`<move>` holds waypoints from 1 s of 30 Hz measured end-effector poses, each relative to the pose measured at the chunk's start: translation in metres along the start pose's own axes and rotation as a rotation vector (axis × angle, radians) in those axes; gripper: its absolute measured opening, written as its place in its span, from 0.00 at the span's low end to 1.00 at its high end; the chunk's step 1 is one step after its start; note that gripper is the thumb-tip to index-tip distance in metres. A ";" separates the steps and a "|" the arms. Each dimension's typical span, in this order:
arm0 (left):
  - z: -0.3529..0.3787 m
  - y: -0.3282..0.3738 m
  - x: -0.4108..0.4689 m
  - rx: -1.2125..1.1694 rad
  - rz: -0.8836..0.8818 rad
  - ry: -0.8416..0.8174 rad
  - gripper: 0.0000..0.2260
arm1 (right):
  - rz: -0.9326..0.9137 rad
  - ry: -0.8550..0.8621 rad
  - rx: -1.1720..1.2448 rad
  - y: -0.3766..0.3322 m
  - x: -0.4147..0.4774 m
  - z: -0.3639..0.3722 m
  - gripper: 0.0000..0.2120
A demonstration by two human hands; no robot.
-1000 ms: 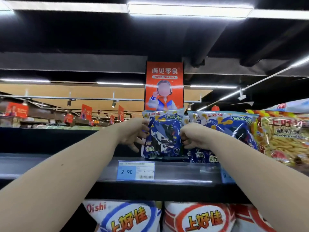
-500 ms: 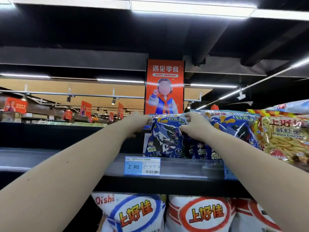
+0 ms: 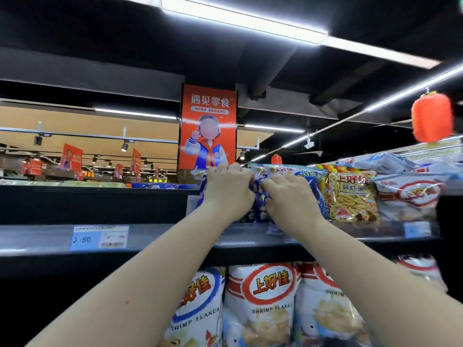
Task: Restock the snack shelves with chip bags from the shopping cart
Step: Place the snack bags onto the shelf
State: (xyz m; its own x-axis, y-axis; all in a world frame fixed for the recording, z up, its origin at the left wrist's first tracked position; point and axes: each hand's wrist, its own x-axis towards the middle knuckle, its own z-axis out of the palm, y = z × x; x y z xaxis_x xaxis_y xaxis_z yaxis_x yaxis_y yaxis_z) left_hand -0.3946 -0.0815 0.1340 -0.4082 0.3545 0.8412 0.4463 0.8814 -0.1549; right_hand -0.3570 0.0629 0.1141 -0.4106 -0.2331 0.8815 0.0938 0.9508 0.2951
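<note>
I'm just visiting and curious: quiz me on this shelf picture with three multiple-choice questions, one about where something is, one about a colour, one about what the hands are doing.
1. Where is the yellow prawn cracker bag relative to the blue chip bags?
A) to their left
B) to their right
C) on the shelf below

2. What colour is the hanging lantern?
A) green
B) orange-red
C) white

3. What are the left hand and right hand doing?
A) gripping the blue chip bags
B) hanging idle
C) pointing at the ceiling

Answers:
1 B: it stands right beside them on the same upper shelf.
2 B: it shows orange-red at the upper right.
3 A: the fingers of both hands curl on the blue chip bags.
</note>
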 end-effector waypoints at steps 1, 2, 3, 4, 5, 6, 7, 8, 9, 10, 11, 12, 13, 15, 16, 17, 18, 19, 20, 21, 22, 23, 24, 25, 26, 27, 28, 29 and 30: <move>-0.001 0.014 -0.007 -0.027 0.022 0.039 0.13 | 0.014 0.005 -0.038 0.007 -0.013 -0.007 0.16; -0.002 0.028 -0.014 -0.060 0.043 0.069 0.13 | 0.030 0.017 -0.071 0.014 -0.027 -0.014 0.16; 0.000 0.043 -0.021 -0.090 0.066 0.082 0.14 | 0.053 0.024 -0.099 0.021 -0.043 -0.020 0.15; 0.003 0.059 -0.029 -0.116 0.097 0.090 0.14 | 0.079 0.027 -0.129 0.029 -0.060 -0.027 0.15; 0.008 0.075 -0.037 -0.142 0.134 0.104 0.13 | 0.108 0.014 -0.168 0.037 -0.077 -0.033 0.15; 0.011 0.093 -0.045 -0.171 0.171 0.121 0.13 | 0.133 -0.010 -0.218 0.046 -0.094 -0.040 0.14; 0.016 0.110 -0.053 -0.204 0.200 0.127 0.12 | 0.159 -0.051 -0.261 0.054 -0.111 -0.047 0.14; 0.020 0.129 -0.060 -0.247 0.216 0.124 0.11 | 0.179 -0.096 -0.296 0.063 -0.127 -0.053 0.14; 0.025 0.148 -0.066 -0.287 0.228 0.116 0.10 | 0.196 -0.137 -0.326 0.072 -0.143 -0.060 0.14; 0.029 0.167 -0.072 -0.323 0.243 0.105 0.10 | 0.214 -0.168 -0.358 0.082 -0.160 -0.067 0.14; 0.031 0.186 -0.078 -0.362 0.255 0.089 0.09 | 0.236 -0.196 -0.392 0.091 -0.176 -0.076 0.14; 0.033 0.206 -0.084 -0.406 0.273 0.066 0.09 | 0.266 -0.228 -0.427 0.100 -0.193 -0.084 0.14; 0.033 0.227 -0.090 -0.448 0.293 0.041 0.10 | 0.300 -0.255 -0.459 0.109 -0.211 -0.092 0.14; 0.032 0.269 -0.102 -0.505 0.341 0.001 0.12 | 0.368 -0.309 -0.504 0.129 -0.248 -0.108 0.14; 0.032 0.291 -0.109 -0.534 0.370 -0.025 0.12 | 0.407 -0.332 -0.517 0.138 -0.265 -0.116 0.15; 0.032 0.314 -0.116 -0.573 0.398 -0.055 0.12 | 0.447 -0.357 -0.530 0.148 -0.282 -0.126 0.17; 0.031 0.337 -0.121 -0.610 0.425 -0.087 0.13 | 0.489 -0.390 -0.546 0.158 -0.298 -0.136 0.17; 0.029 0.360 -0.127 -0.631 0.449 -0.112 0.13 | 0.530 -0.430 -0.567 0.170 -0.314 -0.146 0.16; 0.026 0.384 -0.132 -0.642 0.472 -0.125 0.14 | 0.571 -0.469 -0.589 0.183 -0.331 -0.155 0.15; 0.023 0.408 -0.136 -0.655 0.494 -0.131 0.14 | 0.605 -0.496 -0.607 0.197 -0.346 -0.165 0.15; 0.019 0.432 -0.139 -0.678 0.513 -0.137 0.14 | 0.625 -0.502 -0.631 0.210 -0.362 -0.176 0.14; 0.013 0.456 -0.142 -0.705 0.531 -0.148 0.14 | 0.640 -0.504 -0.665 0.224 -0.377 -0.187 0.15; 0.008 0.479 -0.145 -0.733 0.546 -0.159 0.13 | 0.653 -0.521 -0.695 0.238 -0.391 -0.199 0.15; 0.002 0.502 -0.148 -0.757 0.560 -0.168 0.13 | 0.669 -0.547 -0.713 0.252 -0.404 -0.209 0.16; -0.004 0.526 -0.150 -0.779 0.576 -0.175 0.13 | 0.683 -0.564 -0.725 0.268 -0.417 -0.219 0.17; -0.010 0.549 -0.153 -0.801 0.592 -0.182 0.14 | 0.699 -0.574 -0.740 0.283 -0.430 -0.229 0.17; -0.015 0.573 -0.155 -0.821 0.606 -0.192 0.15 | 0.712 -0.576 -0.762 0.298 -0.443 -0.240 0.17; -0.020 0.596 -0.157 -0.839 0.616 -0.201 0.16 | 0.721 -0.581 -0.783 0.313 -0.455 -0.249 0.17; -0.025 0.620 -0.157 -0.852 0.625 -0.211 0.17 | 0.728 -0.586 -0.797 0.329 -0.468 -0.259 0.17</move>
State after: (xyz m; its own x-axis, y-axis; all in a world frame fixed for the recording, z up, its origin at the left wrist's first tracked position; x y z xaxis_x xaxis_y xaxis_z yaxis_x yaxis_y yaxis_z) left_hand -0.0339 0.4013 -0.0814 -0.0081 0.7850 0.6194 0.9979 0.0465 -0.0460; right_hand 0.1013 0.4319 -0.1062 -0.3571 0.6225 0.6964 0.9151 0.3826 0.1272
